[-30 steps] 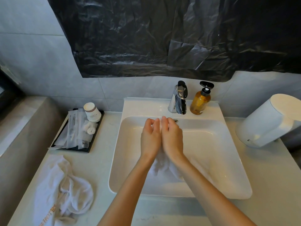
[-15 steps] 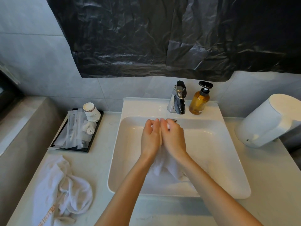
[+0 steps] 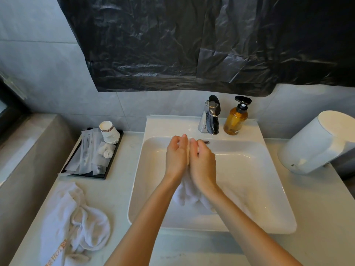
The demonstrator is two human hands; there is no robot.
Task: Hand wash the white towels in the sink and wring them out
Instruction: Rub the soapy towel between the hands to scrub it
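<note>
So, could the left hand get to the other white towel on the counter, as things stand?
Probably yes. The other towel lies left of the sink, with bare counter between. But the left hand grips the towel in the sink, so it must release that first.

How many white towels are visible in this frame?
2. The held towel is gripped by the left hand and right hand over the sink; the crumpled towel lies on the counter, left of the sink. Its folds could hide another.
</note>
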